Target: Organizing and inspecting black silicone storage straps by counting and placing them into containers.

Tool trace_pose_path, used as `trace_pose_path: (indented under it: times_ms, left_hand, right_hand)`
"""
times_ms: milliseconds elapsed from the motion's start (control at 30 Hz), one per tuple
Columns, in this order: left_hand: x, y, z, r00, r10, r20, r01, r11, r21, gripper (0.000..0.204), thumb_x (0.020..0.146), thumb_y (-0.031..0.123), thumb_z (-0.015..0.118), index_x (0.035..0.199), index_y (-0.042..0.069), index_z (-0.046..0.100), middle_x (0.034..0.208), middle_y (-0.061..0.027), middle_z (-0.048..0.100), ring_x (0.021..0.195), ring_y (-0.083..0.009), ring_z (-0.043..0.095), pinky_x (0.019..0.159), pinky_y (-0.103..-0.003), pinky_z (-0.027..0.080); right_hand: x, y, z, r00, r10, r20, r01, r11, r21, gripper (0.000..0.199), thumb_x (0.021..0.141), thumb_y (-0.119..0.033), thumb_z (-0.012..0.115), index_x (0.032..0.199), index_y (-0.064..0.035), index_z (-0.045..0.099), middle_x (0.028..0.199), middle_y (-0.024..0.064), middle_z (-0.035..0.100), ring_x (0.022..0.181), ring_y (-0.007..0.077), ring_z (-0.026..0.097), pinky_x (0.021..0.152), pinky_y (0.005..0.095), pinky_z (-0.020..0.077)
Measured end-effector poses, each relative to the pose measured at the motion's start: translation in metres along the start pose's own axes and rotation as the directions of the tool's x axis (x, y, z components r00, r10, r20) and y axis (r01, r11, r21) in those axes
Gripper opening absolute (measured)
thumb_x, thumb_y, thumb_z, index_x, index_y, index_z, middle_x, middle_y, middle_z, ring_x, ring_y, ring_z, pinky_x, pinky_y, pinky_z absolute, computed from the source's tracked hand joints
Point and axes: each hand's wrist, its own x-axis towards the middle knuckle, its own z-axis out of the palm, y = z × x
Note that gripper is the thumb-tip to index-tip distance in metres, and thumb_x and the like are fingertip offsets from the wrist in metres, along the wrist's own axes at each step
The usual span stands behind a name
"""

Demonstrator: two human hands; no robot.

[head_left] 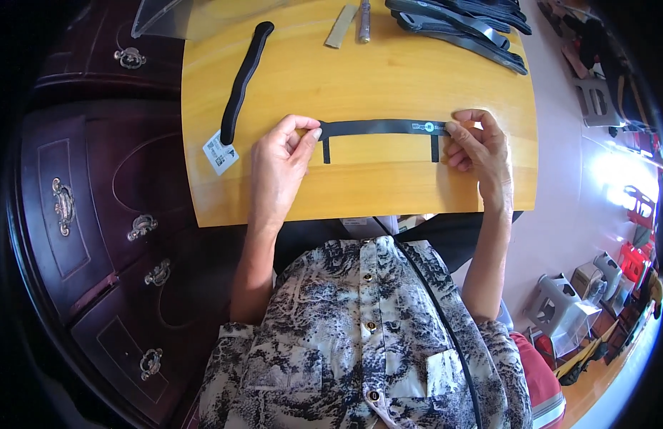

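A flat black strap (378, 128) with a printed patch near its right end runs straight across between my hands, just over the table. Its left end is pinched between thumb and fingers of my left hand (283, 151). My right hand (482, 146) grips the other end the same way, its lower fingers curled. Below the strap, a short dark strip (326, 150) shows near the left end and a matching strip (435, 148) near the right. Left of my left hand lies another black strap (240, 89), with a white printed tag (221, 152) at its near end.
A pile of black straps (464, 28) lies at the table's far right. A tan strip (341, 26) and a pen-like tool (364, 21) are at the far middle. A clear container (156, 16) stands far left. Dark wooden drawers (67, 214) flank the yellow table (374, 79).
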Motion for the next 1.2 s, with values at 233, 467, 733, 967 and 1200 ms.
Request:
trace_pose_path:
  times_ms: [233,467,733,967,1200]
  left_hand:
    - [-0.017,0.006,0.008,0.828,0.56,-0.03,-0.482,0.738,0.472,0.034,0.087,0.015,0.065,0.119,0.005,0.058,0.111,-0.0103,0.058,0.099,-0.0209,0.056,0.079,-0.031,0.047]
    - [-0.012,-0.01,0.023,0.777,0.512,0.365,-0.626,0.571,0.531,0.069,0.088,0.035,0.056,0.145,0.004,0.03,0.151,-0.012,0.028,0.141,-0.0278,0.024,0.115,-0.042,0.021]
    - [-0.012,-0.009,0.023,0.772,0.473,0.425,-0.634,0.514,0.579,0.07,0.089,0.038,0.053,0.145,0.003,0.029,0.152,-0.0126,0.027,0.141,-0.0269,0.024,0.115,-0.041,0.021]
    - [-0.013,-0.013,0.027,0.786,0.462,0.41,-0.614,0.508,0.605,0.07,0.09,0.04,0.053,0.145,0.004,0.029,0.152,-0.0125,0.027,0.141,-0.0268,0.024,0.115,-0.041,0.021]
    - [-0.01,-0.009,0.023,0.78,0.471,0.412,-0.622,0.509,0.595,0.069,0.091,0.04,0.051,0.146,0.006,0.028,0.152,-0.0121,0.026,0.141,-0.028,0.024,0.114,-0.043,0.021]
  right_hand:
    - [-0.028,-0.008,0.013,0.875,-0.478,-0.075,0.428,0.836,-0.344,0.013,0.089,-0.012,0.062,0.099,-0.0033,0.063,0.079,0.0036,0.062,0.072,0.0111,0.061,0.058,0.0226,0.049]
    - [-0.032,0.002,0.067,0.674,-0.573,0.466,0.708,0.319,-0.63,0.071,0.088,-0.05,0.051,0.141,-0.0059,0.038,0.149,0.0093,0.033,0.142,0.0227,0.022,0.117,0.0414,0.0117]
    - [-0.031,0.013,0.068,0.674,-0.528,0.516,0.716,0.294,-0.634,0.07,0.093,-0.052,0.039,0.145,-0.005,0.031,0.152,0.0083,0.027,0.142,0.0219,0.021,0.116,0.0395,0.0139]
    - [-0.022,0.014,0.058,0.645,-0.523,0.557,0.743,0.258,-0.618,0.069,0.095,-0.053,0.034,0.145,-0.0053,0.029,0.151,0.0076,0.029,0.143,0.0223,0.02,0.116,0.0393,0.0129]
    - [-0.015,0.014,0.032,0.744,-0.49,0.455,0.63,0.285,-0.723,0.066,0.094,-0.053,0.038,0.146,-0.0136,0.031,0.152,0.004,0.029,0.142,0.0198,0.021,0.116,0.0385,0.013]
